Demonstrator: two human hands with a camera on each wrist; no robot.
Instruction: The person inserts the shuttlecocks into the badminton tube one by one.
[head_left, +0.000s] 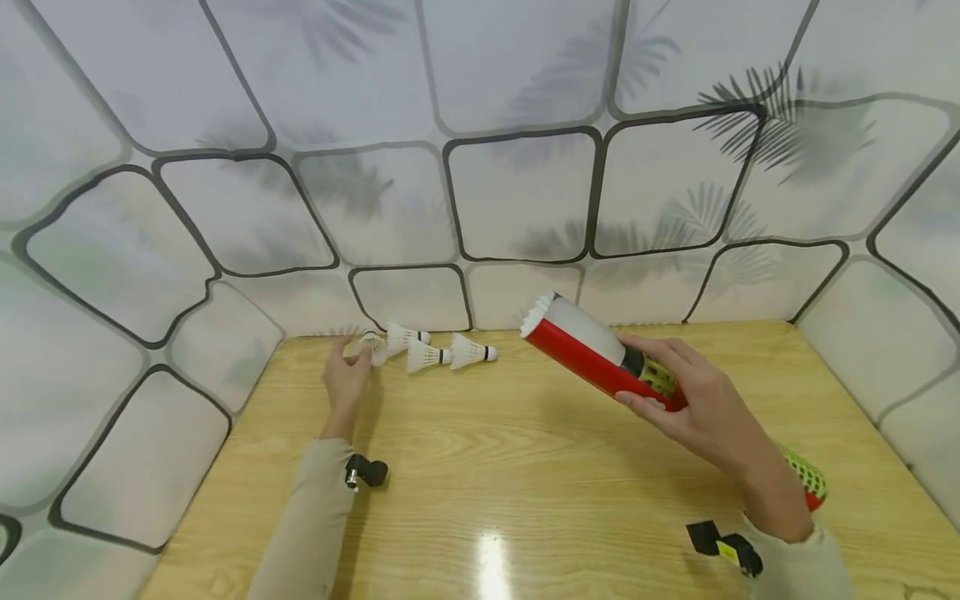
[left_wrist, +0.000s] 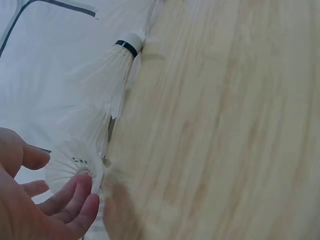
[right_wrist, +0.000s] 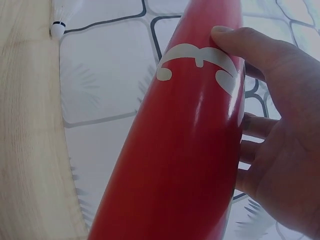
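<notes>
My right hand grips a red, grey and green shuttlecock tube, held tilted above the table. White feather edges show at the tube's upper left end. In the right wrist view, the thumb lies on the tube's red side, with the fingers partly hidden behind it. At the back left, my left hand is at a white shuttlecock. Its loosely bent fingers overlap the feather skirt in the left wrist view, thumb apart from them. Beside it lie more white shuttlecocks.
A second tube, green and red, lies on the wooden table behind my right forearm. Patterned white fabric rises along the table's back edge and both sides.
</notes>
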